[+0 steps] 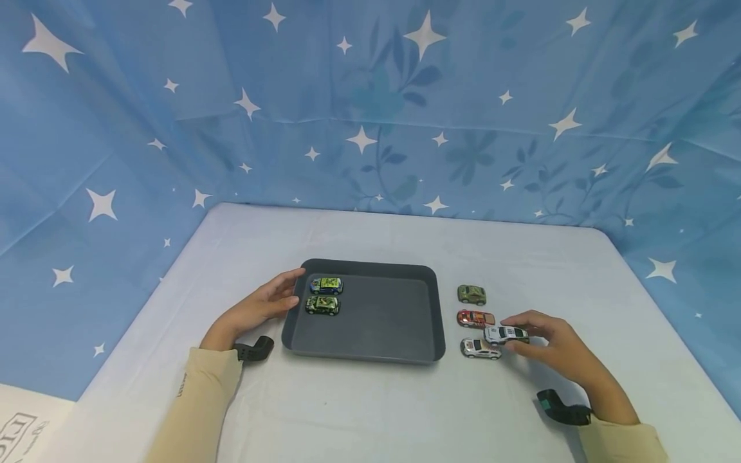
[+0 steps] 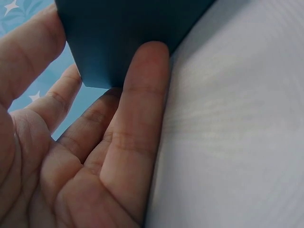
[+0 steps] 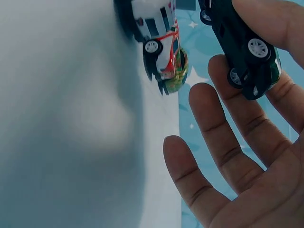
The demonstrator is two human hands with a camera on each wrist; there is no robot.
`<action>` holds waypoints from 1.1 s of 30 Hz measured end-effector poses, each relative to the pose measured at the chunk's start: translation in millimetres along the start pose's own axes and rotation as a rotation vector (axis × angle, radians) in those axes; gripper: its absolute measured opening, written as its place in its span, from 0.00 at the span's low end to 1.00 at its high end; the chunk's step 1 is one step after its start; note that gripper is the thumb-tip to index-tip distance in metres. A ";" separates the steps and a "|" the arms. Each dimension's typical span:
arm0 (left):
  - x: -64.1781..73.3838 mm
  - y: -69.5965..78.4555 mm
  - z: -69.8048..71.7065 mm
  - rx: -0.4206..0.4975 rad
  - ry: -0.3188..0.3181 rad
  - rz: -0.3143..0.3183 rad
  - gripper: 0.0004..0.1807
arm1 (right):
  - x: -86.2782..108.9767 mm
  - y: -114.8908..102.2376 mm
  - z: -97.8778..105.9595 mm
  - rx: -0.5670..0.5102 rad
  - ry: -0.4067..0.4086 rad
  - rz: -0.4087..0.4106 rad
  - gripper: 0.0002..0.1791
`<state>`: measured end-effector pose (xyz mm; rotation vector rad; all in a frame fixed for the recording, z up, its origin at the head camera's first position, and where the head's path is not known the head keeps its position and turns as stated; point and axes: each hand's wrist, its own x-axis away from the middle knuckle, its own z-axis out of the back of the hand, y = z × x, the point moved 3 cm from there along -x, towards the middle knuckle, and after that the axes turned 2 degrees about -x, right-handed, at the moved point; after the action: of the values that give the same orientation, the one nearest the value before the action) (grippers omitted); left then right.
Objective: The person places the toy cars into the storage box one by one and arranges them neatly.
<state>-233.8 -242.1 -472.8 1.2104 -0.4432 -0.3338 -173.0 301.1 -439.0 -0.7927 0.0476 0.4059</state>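
Observation:
In the head view my right hand [image 1: 558, 344] pinches a white toy car [image 1: 506, 334] between thumb and fingertips. It overlaps the red toy car [image 1: 476, 319] and the silver-white one [image 1: 480, 348] there. The right wrist view shows the held car's black underside [image 3: 235, 45] and wheels, the other fingers spread below. My left hand [image 1: 260, 305] touches the left side of a dark grey tray [image 1: 370, 357], its fingers extended along the outer wall [image 2: 104, 52]. Inside the tray, at its left, sit a blue-yellow toy car [image 1: 327, 286] and a green-black one [image 1: 322, 305].
A camouflage-green toy car [image 1: 471, 294] stands behind the red one, right of the tray. A white cloth covers the table [image 1: 370, 411]. Blue star-print fabric [image 1: 370, 161] hangs behind it. A printed white item [image 1: 29, 424] lies at the lower left.

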 end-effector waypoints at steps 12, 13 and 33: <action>-2.1 0.1 -1.0 0.013 -0.014 -0.011 0.44 | -6.6 -9.9 -5.5 -0.020 -0.024 0.021 0.18; -2.4 0.2 -1.1 0.013 -0.014 -0.009 0.44 | -7.0 -10.5 -5.8 -0.018 -0.025 0.023 0.19; -1.5 0.0 -0.1 0.000 -0.007 -0.011 0.41 | -17.6 -27.1 -10.7 -0.116 -0.030 0.054 0.19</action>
<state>-235.0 -241.2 -473.0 1.2124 -0.4431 -0.3473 -178.0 270.6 -424.7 -0.9006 0.0178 0.4752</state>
